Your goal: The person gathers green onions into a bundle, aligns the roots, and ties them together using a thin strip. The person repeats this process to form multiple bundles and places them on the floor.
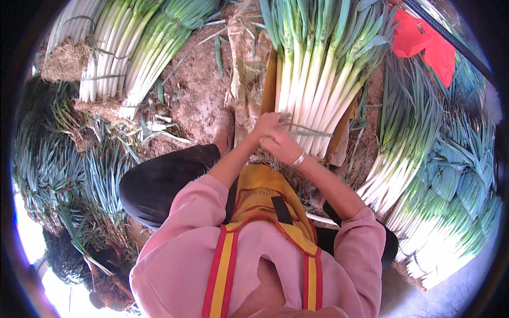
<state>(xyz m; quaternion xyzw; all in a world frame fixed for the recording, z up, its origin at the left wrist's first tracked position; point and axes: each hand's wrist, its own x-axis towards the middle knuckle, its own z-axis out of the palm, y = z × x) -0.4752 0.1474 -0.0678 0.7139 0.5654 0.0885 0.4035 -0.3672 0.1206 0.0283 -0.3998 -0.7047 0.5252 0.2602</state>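
A large bundle of scallions (313, 79) lies in front of me, white stems toward me and green leaves pointing away. Around the lower stems runs a thin green leaf strip (313, 132). At the bundle's left edge my left hand (266, 126) is closed on the strip, a short end of it poking out past the fingers. Just below and touching it, my right hand (285, 147) is closed too, fingers pinched at the strip where it meets the left hand. The fingers partly cover that spot. The root ends sit near my yellow apron (262, 185).
Tied scallion bundles (108, 63) stand at the far left, roots toward me. Loose scallions (101, 175) pile up along the left. More scallions (403, 138) lie on the right, near a red plastic bag (424, 45) and a dark hose (450, 37). Soil (196, 79) shows between them.
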